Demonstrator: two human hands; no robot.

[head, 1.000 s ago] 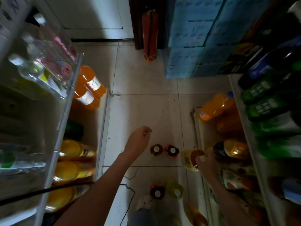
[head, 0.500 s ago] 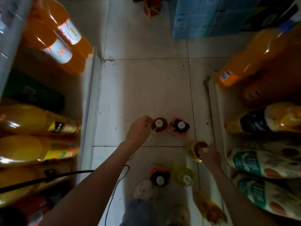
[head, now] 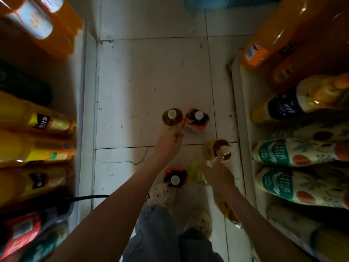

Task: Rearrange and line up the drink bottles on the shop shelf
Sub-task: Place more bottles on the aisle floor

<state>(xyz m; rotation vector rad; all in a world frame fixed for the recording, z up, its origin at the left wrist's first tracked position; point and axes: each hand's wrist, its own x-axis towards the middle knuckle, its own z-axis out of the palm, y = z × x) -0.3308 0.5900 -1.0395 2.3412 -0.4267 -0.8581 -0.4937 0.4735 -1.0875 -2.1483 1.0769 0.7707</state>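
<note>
Left hand: my left hand (head: 168, 141) is out over the floor (head: 151, 78), fingers curled, at the near edge of the brown tea bottle (head: 172, 118). I cannot tell whether they grip it or only touch it.
Right hand: my right hand (head: 220, 176) has its fingers (head: 216, 161) pinched on the neck of the tilted bottle (head: 217, 148), just under its white cap.
Tilted bottle: leaning, dark liquid, yellow label, close to the front rail of the right shelf (head: 243, 129) (I cannot see whether its base touches the floor).
Floor, far pair: the brown tea bottle stands upright. Just beside it on its right is an orange-label bottle (head: 197, 121), also upright. Both have white caps.
Floor, near pair: a second orange-label bottle (head: 175, 178) stands upright by my shoe (head: 160, 194). A yellow-green bottle (head: 195, 173) is beside it, partly hidden by my right hand.
Right shelf stock: green-label patterned bottles (head: 283, 154) at the near end, large orange drinks (head: 279, 35) at the far end.
Left shelf stock: yellow juice bottles (head: 32, 120) in a row behind the rail of the left shelf (head: 84, 110).
Image quality: dim and blurred at the edges, so the label print is not readable.
</note>
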